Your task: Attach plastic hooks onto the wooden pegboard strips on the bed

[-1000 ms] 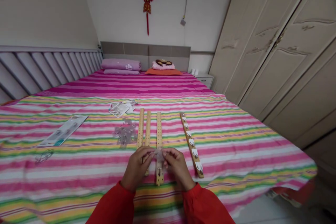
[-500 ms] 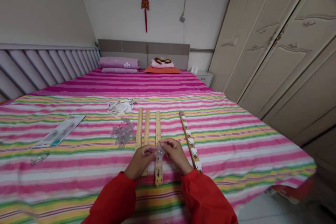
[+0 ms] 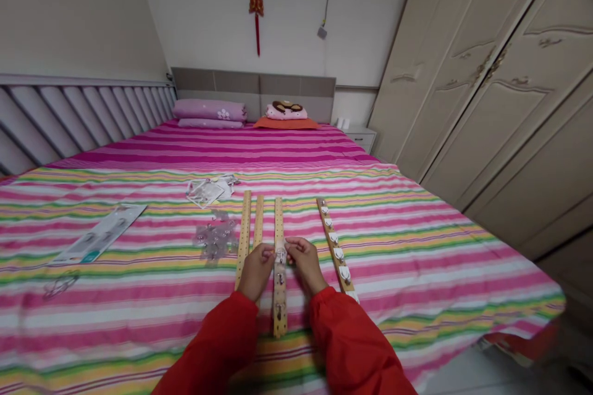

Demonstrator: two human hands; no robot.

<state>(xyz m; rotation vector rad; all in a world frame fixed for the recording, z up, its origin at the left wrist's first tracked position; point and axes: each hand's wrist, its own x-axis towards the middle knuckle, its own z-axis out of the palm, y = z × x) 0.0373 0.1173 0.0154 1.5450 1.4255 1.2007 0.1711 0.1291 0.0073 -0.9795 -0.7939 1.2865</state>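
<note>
Left hand (image 3: 256,270) and right hand (image 3: 304,261) pinch a clear hook (image 3: 280,255) from opposite sides, over a strip (image 3: 278,222); hook-strip contact unclear.

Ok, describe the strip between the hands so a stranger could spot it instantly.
On the striped bed cover, look between the left hand and the right hand. The perforated wooden strip there bears clear-backed metal hooks towards its near end; the strip farther right has white hooks, and the two strips farther left show none.
</note>
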